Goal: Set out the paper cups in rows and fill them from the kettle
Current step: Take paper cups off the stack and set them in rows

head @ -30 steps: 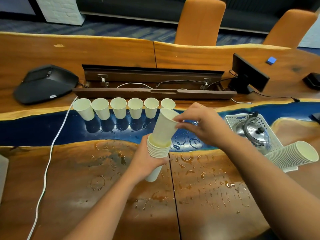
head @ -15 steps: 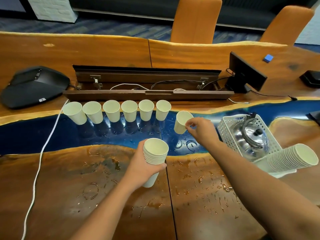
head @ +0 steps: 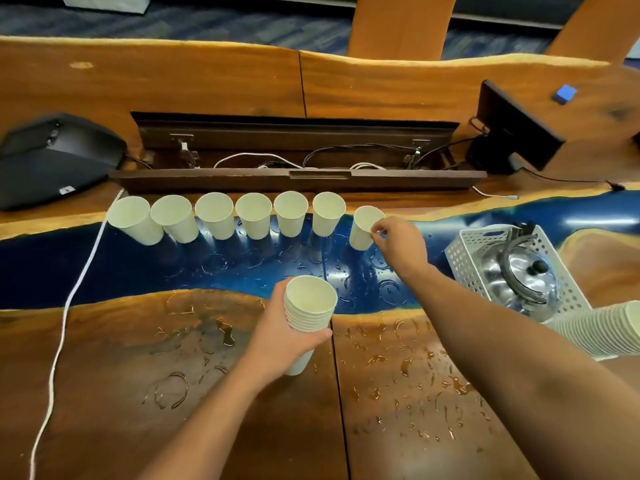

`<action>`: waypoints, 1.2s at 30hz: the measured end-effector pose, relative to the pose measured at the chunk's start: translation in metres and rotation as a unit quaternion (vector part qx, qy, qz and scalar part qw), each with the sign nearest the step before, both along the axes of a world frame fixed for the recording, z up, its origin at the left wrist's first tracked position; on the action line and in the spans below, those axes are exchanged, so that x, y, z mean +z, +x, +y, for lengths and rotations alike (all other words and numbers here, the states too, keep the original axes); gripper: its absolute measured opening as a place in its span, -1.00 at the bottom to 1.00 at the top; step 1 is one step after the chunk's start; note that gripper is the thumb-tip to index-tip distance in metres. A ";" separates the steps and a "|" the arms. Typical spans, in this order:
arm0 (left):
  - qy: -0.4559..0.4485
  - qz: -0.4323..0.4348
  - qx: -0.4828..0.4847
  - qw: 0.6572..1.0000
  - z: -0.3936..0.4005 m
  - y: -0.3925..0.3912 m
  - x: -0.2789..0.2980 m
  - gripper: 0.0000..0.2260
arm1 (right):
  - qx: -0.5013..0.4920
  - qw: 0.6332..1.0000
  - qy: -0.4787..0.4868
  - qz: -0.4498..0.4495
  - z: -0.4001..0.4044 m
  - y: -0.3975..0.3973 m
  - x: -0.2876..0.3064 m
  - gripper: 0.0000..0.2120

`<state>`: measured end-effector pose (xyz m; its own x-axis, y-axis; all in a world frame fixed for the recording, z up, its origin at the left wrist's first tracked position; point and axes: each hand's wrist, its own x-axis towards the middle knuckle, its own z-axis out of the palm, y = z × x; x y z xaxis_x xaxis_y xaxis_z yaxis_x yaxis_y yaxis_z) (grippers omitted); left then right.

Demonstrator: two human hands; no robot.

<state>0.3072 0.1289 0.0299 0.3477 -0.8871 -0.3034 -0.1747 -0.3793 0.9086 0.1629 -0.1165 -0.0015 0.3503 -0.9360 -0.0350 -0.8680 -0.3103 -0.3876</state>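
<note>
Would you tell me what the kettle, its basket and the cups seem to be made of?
Kettle: polished metal, likely stainless steel, given its mirror-like reflections; the lid knob is black, perhaps plastic. Basket: white, matte, with perforated walls, probably moulded plastic. Cups: off-white matte paper with thin rolled rims.

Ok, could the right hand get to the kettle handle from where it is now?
Probably yes. The right hand is at the seventh cup, and the kettle sits uncovered in the white basket just to its right, with bare table between them.
</note>
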 end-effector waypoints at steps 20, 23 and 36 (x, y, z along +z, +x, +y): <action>0.031 -0.012 -0.023 0.999 -0.010 -0.003 -0.010 -0.23 | 0.015 1.000 -0.002 0.016 -0.030 0.011 -0.008 -0.70; 0.026 -0.007 -0.022 0.999 -0.008 -0.003 -0.010 -0.26 | 0.030 0.999 -0.008 0.008 -0.030 0.008 -0.005 -0.65; 0.012 -0.013 -0.023 1.000 0.002 -0.004 -0.009 -0.25 | 0.025 0.999 0.012 0.022 -0.039 0.005 -0.002 -0.77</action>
